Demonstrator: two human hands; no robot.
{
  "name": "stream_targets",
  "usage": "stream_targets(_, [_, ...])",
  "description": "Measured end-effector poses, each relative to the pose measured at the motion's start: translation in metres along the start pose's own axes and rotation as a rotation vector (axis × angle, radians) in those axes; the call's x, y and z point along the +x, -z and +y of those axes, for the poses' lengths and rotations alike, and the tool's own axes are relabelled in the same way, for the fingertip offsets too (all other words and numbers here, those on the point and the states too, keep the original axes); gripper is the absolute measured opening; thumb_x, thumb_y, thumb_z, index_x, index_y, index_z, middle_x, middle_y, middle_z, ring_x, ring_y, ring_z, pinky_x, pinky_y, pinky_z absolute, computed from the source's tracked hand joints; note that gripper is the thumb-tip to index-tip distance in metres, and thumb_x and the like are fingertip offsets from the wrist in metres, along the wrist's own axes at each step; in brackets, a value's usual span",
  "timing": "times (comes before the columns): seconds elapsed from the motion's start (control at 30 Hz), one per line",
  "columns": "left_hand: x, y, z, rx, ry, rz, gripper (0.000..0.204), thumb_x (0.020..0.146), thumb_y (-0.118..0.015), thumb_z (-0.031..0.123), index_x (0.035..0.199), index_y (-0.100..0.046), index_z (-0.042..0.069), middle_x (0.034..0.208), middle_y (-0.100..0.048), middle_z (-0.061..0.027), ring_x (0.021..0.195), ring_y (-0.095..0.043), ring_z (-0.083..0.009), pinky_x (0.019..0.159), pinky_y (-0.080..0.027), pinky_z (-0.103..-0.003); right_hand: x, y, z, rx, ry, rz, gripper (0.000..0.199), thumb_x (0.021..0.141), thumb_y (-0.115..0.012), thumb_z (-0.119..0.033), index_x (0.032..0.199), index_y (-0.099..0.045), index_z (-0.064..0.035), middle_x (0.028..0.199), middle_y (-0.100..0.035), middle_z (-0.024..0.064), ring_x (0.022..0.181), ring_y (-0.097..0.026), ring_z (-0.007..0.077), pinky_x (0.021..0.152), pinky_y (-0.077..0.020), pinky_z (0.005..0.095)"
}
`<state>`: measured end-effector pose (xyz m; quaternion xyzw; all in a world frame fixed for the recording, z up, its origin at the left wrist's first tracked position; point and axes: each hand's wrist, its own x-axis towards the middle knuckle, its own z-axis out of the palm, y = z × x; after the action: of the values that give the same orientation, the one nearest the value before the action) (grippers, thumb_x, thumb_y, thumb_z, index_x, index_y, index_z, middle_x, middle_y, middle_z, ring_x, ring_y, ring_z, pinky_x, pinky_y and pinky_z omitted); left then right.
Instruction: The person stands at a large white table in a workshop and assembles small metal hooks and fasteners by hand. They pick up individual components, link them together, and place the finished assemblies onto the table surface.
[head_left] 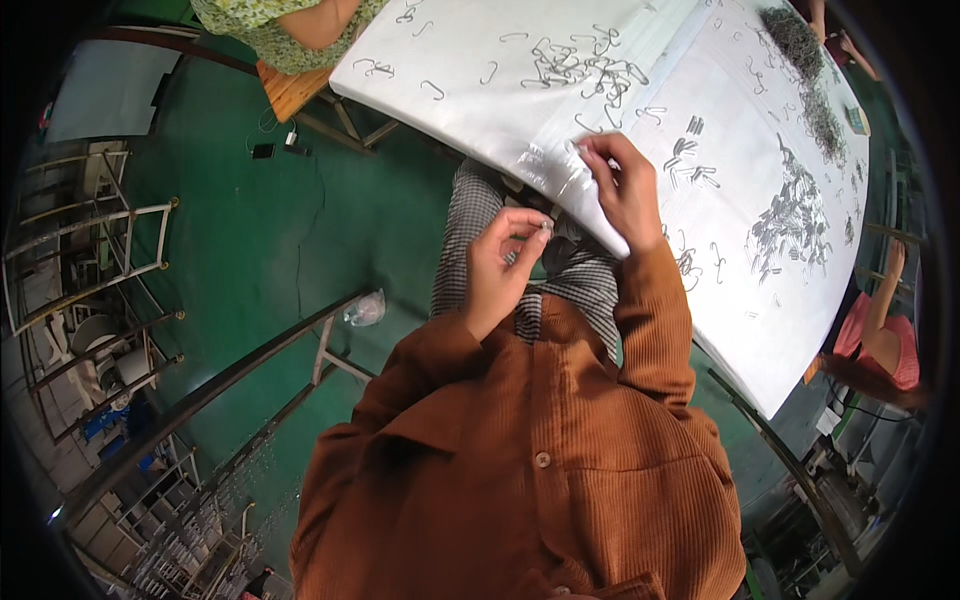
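Note:
My left hand (500,262) is held over my lap, thumb and fingertips pinched on a small metal piece (546,228), whose exact kind is too small to tell. To its right and farther off, my right hand (628,190) is bent over the near edge of the white table (460,70), fingertips pressed together. Whatever is in that pinch is hard to make out. Beyond it lies a loose heap of bent wire hooks (590,68). Several short metal pieces (688,160) lie just right of my right hand, with a bigger pile of them (795,215) farther right.
A dark tangled heap of metal parts (795,45) lies at the table's far right. One person in a patterned top (265,35) sits at the far left; another in red (895,345) is at the right. Metal frames (95,235) and a clear plastic bag (365,308) are at left.

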<state>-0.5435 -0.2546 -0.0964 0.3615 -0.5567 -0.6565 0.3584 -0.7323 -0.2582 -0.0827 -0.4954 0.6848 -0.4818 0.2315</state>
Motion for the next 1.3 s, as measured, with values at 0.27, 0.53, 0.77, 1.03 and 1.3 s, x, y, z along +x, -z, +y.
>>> stream_targets(0.27, [0.007, -0.008, -0.004, -0.151, 0.064, 0.03, 0.012, 0.089, -0.059, 0.001, 0.101, -0.057, -0.002, 0.089, -0.061, -0.0059, 0.079, -0.06, -0.0092, 0.067, -0.054, -0.024, -0.081, 0.004, -0.013, 0.538, -0.338, -0.039, 0.007, 0.082, -0.068, -0.005, 0.086, -0.063, -0.0025, 0.082, -0.06, -0.0018, 0.071, -0.053, 0.0044, 0.06, -0.041, 0.018])
stream_targets(0.53, [0.004, -0.013, 0.002, 0.055, -0.053, 0.008, 0.011, 0.086, -0.062, 0.001, 0.097, -0.059, 0.0, 0.093, -0.064, -0.0054, 0.081, -0.063, -0.0103, 0.066, -0.051, -0.021, -0.079, -0.012, -0.013, 0.415, -0.159, 0.06, 0.008, 0.079, -0.069, -0.002, 0.084, -0.063, -0.0021, 0.096, -0.057, 0.0038, 0.084, -0.055, 0.0115, 0.068, -0.0444, 0.0219])
stream_targets(0.77, [0.018, -0.005, -0.001, 0.115, -0.12, -0.106, 0.014, 0.084, -0.064, 0.002, 0.097, -0.062, 0.0, 0.094, -0.064, -0.0077, 0.079, -0.064, -0.0115, 0.066, -0.052, -0.023, -0.091, -0.012, -0.018, 0.442, -0.075, 0.196, 0.009, 0.079, -0.065, 0.003, 0.085, -0.058, -0.0001, 0.091, -0.059, 0.0101, 0.083, -0.059, 0.0189, 0.075, -0.048, 0.0279])
stream_targets(1.03, [0.184, -0.09, -0.046, 0.662, -0.556, -0.374, 0.014, 0.085, -0.059, 0.005, 0.096, -0.068, 0.003, 0.088, -0.065, -0.0122, 0.082, -0.063, -0.0285, 0.073, -0.051, -0.035, -0.105, 0.005, -0.021, 0.162, 0.019, 0.212, 0.01, 0.078, -0.064, 0.003, 0.085, -0.058, -0.0002, 0.088, -0.06, 0.012, 0.081, -0.06, 0.0253, 0.073, -0.0481, 0.031])
stream_targets(1.3, [0.243, -0.178, -0.076, 1.113, -0.359, -0.357, 0.017, 0.081, -0.068, 0.015, 0.095, -0.063, 0.005, 0.105, -0.06, -0.0142, 0.096, -0.059, -0.0295, 0.082, -0.049, -0.04, -0.114, 0.007, -0.03, 0.108, 0.047, 0.25, 0.008, 0.079, -0.063, 0.002, 0.086, -0.058, 0.001, 0.092, -0.058, 0.0141, 0.083, -0.06, 0.028, 0.071, -0.0484, 0.0325])
